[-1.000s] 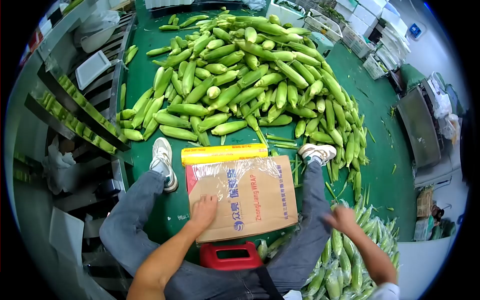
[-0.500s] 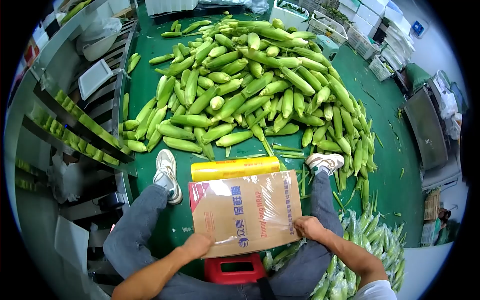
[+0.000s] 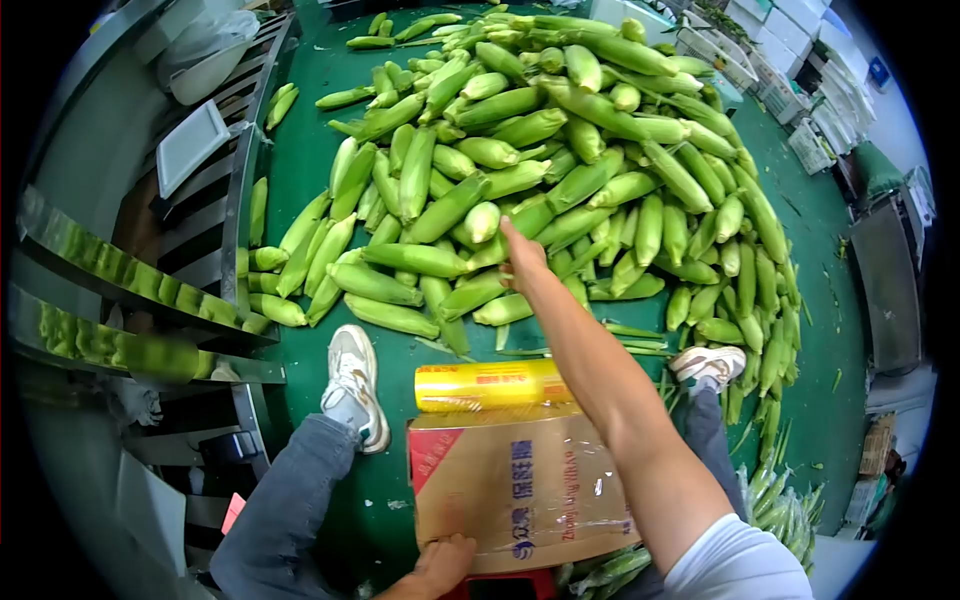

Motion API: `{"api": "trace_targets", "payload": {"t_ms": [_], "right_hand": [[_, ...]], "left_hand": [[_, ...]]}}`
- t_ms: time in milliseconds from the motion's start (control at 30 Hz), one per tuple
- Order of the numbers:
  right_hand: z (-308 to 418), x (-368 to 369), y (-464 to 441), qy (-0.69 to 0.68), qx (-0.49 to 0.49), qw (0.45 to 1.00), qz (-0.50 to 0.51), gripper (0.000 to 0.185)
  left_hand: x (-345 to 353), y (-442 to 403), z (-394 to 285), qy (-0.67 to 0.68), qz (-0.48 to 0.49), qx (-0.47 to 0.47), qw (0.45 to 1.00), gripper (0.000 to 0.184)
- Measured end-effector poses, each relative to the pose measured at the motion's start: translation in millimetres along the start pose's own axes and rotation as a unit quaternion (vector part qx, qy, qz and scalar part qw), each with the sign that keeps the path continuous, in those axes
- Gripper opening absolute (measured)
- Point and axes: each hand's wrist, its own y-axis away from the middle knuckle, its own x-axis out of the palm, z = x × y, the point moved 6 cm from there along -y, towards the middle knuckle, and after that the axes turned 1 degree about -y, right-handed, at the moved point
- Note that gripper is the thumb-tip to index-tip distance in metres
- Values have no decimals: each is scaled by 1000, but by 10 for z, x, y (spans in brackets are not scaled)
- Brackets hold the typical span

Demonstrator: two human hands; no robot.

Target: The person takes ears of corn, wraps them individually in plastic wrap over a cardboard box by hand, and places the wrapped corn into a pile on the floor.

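A cardboard box (image 3: pixel 500 490) with printed lettering and a red corner lies between my legs. My left hand (image 3: pixel 446 562) is at its near left edge, fingers curled on the cardboard. Just beyond the box lies a yellow roll of plastic wrap (image 3: pixel 485 387), partly covered by my right forearm. My right hand (image 3: pixel 523 262) reaches over both into a big heap of green corn in husks (image 3: pixel 600 150). Its fingers look apart, close beside a pale-tipped ear of corn (image 3: pixel 482 222); whether they touch it is unclear.
Bagged corn (image 3: pixel 785 510) lies at the lower right, beside my leg. A slatted metal rack (image 3: pixel 215 205) with a white tray (image 3: pixel 192 148) stands on the left. White crates (image 3: pixel 720 55) are at the back right. A red stool (image 3: pixel 510 585) shows partly under the box.
My right hand has left the box's right edge and stretched forward to the corn heap. My left hand remains at the box. The view has shifted, so the scene sits differently in the frame.
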Motion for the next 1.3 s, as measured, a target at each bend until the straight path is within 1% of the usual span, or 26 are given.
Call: {"api": "trace_targets", "payload": {"t_ms": [33, 100, 133, 167, 200, 233, 267, 300, 333, 367, 400, 433, 500, 567, 600, 700, 767, 800, 900, 933, 1000, 1033, 1067, 1167, 1200, 1300], "right_hand": [[-178, 219, -561, -58, -33, 994, -91, 59], [-222, 272, -428, -126, -31, 987, -93, 42], [-172, 217, -103, -173, -6, 984, -28, 36], [-225, 44, 61, -137, 36, 982, 128, 39], [-425, -176, 174, -157, 152, 936, 275, 41], [-405, -456, 929, -134, 154, 934, 292, 44], [-538, -671, 1419, -101, 96, 935, 325, 47], [-705, -1032, 1808, 58, 52, 928, 364, 48], [-701, -1372, 2262, 394, -78, 886, 234, 48], [-906, -1542, 2630, 391, -281, 850, 212, 48], [-889, -1600, 3145, 584, -336, 725, 141, 53], [-1036, -1663, 3429, 672, -370, 629, 127, 62], [-1561, -1851, 3549, 708, -433, 545, 122, 66], [-1990, -1976, 3589, 746, -545, 379, 47, 66], [-1979, -1980, 3605, 734, -543, 404, 65, 65], [-2108, -1982, 3731, 716, -501, 470, 123, 63], [-2062, -1909, 3531, 725, -460, 497, 128, 62], [-2011, -1948, 3473, 705, -444, 536, 134, 69], [-1899, -2247, 3233, 551, -361, 738, 148, 75], [-1816, -2340, 3286, 488, -292, 811, 138, 77], [-1893, -2640, 3395, 363, -341, 867, -12, 67], [-2010, -2788, 3475, 295, -362, 880, -84, 62], [-2103, -2938, 3550, 225, -380, 884, -154, 57], [-2458, -2957, 3706, 524, -354, 770, -83, 44], [-2611, -3073, 3492, 504, -353, 781, -103, 24], [-2247, -3350, 3522, 411, -409, 812, -66, 12]], "left_hand": [[-5, -4, 34, -10, -5, 9, 1000, 10], [87, -6, 24, -17, -21, 29, 999, 13], [84, -10, -8, -54, -5, 26, 998, 13], [98, -5, 22, 2, -29, 23, 999, 14], [37, -30, 33, 12, -17, -3, 1000, 15], [-33, 28, 40, 69, -79, 17, 994, 17], [-56, 55, 45, 90, -92, 26, 991, 17], [-4, 59, 77, 92, -114, 2, 989, 17], [34, 64, 100, 90, -114, 5, 989, 17], [97, 73, 111, 83, -120, 9, 989, 17], [149, 108, 126, 74, -126, 16, 989, 17], [134, 148, 118, 65, -134, 23, 989, 17], [-56, 317, 36, 74, -148, 24, 986, 15], [-414, 545, -14, 142, -212, 23, 967, 12], [-546, 582, 74, 287, -294, 11, 911, 13], [-1042, 251, 40, 437, -338, -133, 823, 12], [-902, -267, -7, 407, -467, -101, 779, 13], [-821, -406, -34, 331, -449, -124, 821, 20], [-831, -111, -413, 211, -491, 63, 843, 36], [-758, 18, -539, 123, -494, 94, 855, 59], [-639, 2, -526, 80, -454, 94, 882, 70], [-614, -31, -513, 57, -436, 91, 894, 76], [-669, -55, -536, 51, -459, 82, 883, 71], [-612, -320, -487, 45, -449, 55, 891, 61], [-663, -311, -492, 32, -460, 93, 882, 55], [-735, -212, -310, 30, -423, 130, 896, 55]]}}
